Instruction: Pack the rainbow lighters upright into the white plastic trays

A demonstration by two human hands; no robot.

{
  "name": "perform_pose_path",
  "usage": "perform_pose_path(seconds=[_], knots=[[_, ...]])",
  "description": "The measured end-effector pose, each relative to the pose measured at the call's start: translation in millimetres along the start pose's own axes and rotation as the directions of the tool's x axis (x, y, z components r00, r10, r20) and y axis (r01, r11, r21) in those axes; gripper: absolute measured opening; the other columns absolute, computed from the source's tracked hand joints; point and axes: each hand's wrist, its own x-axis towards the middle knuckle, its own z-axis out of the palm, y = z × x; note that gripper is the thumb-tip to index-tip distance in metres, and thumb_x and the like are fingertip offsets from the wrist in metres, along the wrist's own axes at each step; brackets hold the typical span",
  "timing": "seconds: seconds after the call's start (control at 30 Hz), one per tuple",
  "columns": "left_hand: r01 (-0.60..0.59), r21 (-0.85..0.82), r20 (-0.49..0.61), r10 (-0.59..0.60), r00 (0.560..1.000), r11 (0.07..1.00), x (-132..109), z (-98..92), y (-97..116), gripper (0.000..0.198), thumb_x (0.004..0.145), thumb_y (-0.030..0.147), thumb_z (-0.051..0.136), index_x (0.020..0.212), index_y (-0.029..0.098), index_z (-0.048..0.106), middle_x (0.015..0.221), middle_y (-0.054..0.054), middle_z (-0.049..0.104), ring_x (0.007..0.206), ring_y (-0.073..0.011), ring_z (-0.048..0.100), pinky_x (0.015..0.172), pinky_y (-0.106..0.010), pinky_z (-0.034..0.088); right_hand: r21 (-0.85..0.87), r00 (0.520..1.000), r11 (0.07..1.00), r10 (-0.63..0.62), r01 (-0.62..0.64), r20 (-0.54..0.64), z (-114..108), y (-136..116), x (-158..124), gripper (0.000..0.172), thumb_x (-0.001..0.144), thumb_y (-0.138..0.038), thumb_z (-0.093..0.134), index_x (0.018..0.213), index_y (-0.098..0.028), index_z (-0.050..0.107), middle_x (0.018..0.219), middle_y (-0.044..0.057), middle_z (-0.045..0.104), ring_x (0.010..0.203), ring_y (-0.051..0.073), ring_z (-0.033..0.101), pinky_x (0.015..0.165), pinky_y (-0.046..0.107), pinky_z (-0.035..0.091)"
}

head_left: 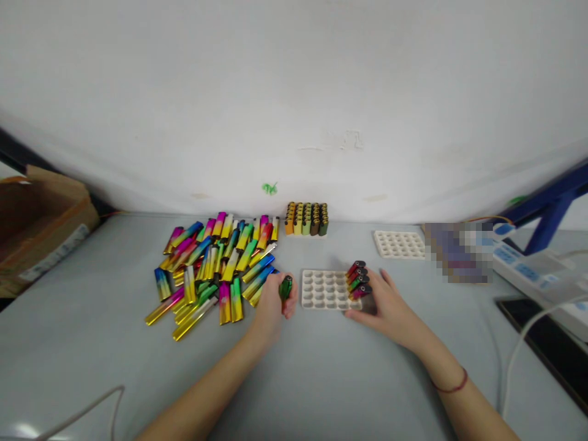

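Your forearms (pixel 215 389) are closest. Left hand (pixel 270 307): grip closed round a green lighter (pixel 285 288). Right hand (pixel 388 309): grip half open beside at least four standing lighters (pixel 356 279) in near tray (pixel 324 289), contact unclear. Rear block (pixel 307 220) packed; remaining: most near-tray pockets, loose pile (pixel 211 263).

Lighters (pixel 247 255), centre-left: metallic gold fading to blue, green, magenta. Tray (pixel 324 290), centre: off-white. Table (pixel 321 380), lower frame: plain grey.

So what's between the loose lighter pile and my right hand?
In the head view, your left hand holding a green lighter, then the nearer white tray with its lighters.
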Motion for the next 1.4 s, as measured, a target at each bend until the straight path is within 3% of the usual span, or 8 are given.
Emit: perform_pose_path(seconds=[0.23, 0.43, 0.6, 0.8, 1.0, 1.27, 1.33, 1.4], knots=[[-0.013, 0.067, -0.035, 0.015, 0.999, 0.998, -2, 4.1, -3, 0.025, 0.065, 0.041, 0.039, 0.048, 0.022, 0.038, 0.039, 0.006, 0.028, 0.036, -0.0064, 0.024, 0.038, -0.020, 0.020, 0.003, 1.000, 1.000, -0.003, 0.003, -0.004, 1, 1, 0, 0.078, 0.082, -0.055, 0.065, 0.143, -0.014, 0.038, 0.142, 0.022, 0.052, 0.137, 0.035, 0.043, 0.116, 0.063, 0.017], [-0.012, 0.121, -0.097, 0.024, 0.995, 0.993, 1, 5.7, -9, 0.042, 0.076, 0.053, 0.034, 0.050, 0.021, 0.040, 0.040, 0.006, 0.028, 0.036, -0.0070, 0.025, 0.038, -0.021, 0.021, 0.010, 1.000, 1.000, 0.011, -0.011, -0.001, 0, -1, 1, 0.078, 0.082, -0.054, 0.066, 0.144, -0.015, 0.039, 0.142, 0.021, 0.053, 0.136, 0.035, 0.044, 0.117, 0.062, 0.017], [-0.001, 0.183, -0.031, 0.007, 0.999, 0.983, 2, 4.2, -9, 0.035, 0.073, 0.045, 0.035, 0.049, 0.021, 0.041, 0.040, 0.006, 0.029, 0.036, -0.0069, 0.023, 0.038, -0.021, 0.020, 0.010, 1.000, 1.000, 0.000, 0.000, -0.010, 0, 0, 0, 0.077, 0.083, -0.055, 0.065, 0.144, -0.016, 0.038, 0.142, 0.021, 0.052, 0.136, 0.035, 0.045, 0.116, 0.064, 0.018], [0.015, 0.125, -0.005, -0.015, 1.000, 0.992, -1, 2.5, -8, 0.026, 0.070, 0.039, 0.035, 0.052, 0.021, 0.040, 0.041, 0.007, 0.028, 0.037, -0.0074, 0.021, 0.039, -0.021, 0.019, 0.010, 1.000, 1.000, -0.006, 0.006, -0.014, 1, 2, 0, 0.078, 0.082, -0.056, 0.064, 0.144, -0.017, 0.039, 0.142, 0.021, 0.053, 0.135, 0.035, 0.045, 0.115, 0.064, 0.019], [-0.012, 0.057, -0.030, 0.014, 0.999, 0.998, 1, 6.0, -8, 0.040, 0.077, 0.053, 0.036, 0.053, 0.021, 0.043, 0.043, 0.006, 0.031, 0.039, -0.0082, 0.027, 0.042, -0.023, 0.022, 0.021, 1.000, 1.000, -0.009, 0.010, -0.016, 0, 0, 0, 0.079, 0.083, -0.055, 0.065, 0.147, -0.019, 0.036, 0.142, 0.019, 0.053, 0.136, 0.034, 0.044, 0.116, 0.063, 0.018], [-0.266, 0.099, 0.131, 0.253, 0.959, 0.959, -3, 4.0, -12, 0.049, 0.084, 0.057, 0.047, 0.093, 0.013, 0.066, 0.071, -0.003, 0.059, 0.070, -0.0180, 0.054, 0.071, -0.032, 0.046, 0.031, 1.000, 1.000, 0.000, 0.000, 0.004, -3, -4, 2, 0.082, 0.082, -0.055, 0.065, 0.147, -0.016, 0.034, 0.145, 0.021, 0.049, 0.138, 0.034, 0.041, 0.117, 0.063, 0.015], [-0.392, 0.192, 0.173, 0.363, 0.916, 0.900, -3, 1.2, -13, 0.044, 0.086, 0.055, 0.053, 0.101, 0.015, 0.065, 0.086, -0.006, 0.065, 0.081, -0.0198, 0.058, 0.077, -0.033, 0.048, 0.036, 1.000, 0.999, 0.001, -0.002, 0.009, -4, -5, 3, 0.083, 0.082, -0.054, 0.066, 0.147, -0.016, 0.033, 0.146, 0.021, 0.048, 0.139, 0.034, 0.040, 0.117, 0.063, 0.015], [-0.539, 0.299, 0.249, 0.481, 0.841, 0.788, -4, 0.8, -13, 0.034, 0.087, 0.047, 0.058, 0.103, 0.018, 0.065, 0.100, -0.009, 0.067, 0.095, -0.0212, 0.060, 0.087, -0.034, 0.048, 0.044, 1.000, 0.999, 0.002, -0.002, 0.007, -4, -6, 3, 0.084, 0.081, -0.052, 0.067, 0.148, -0.017, 0.032, 0.146, 0.021, 0.048, 0.139, 0.034, 0.040, 0.116, 0.064, 0.015]])
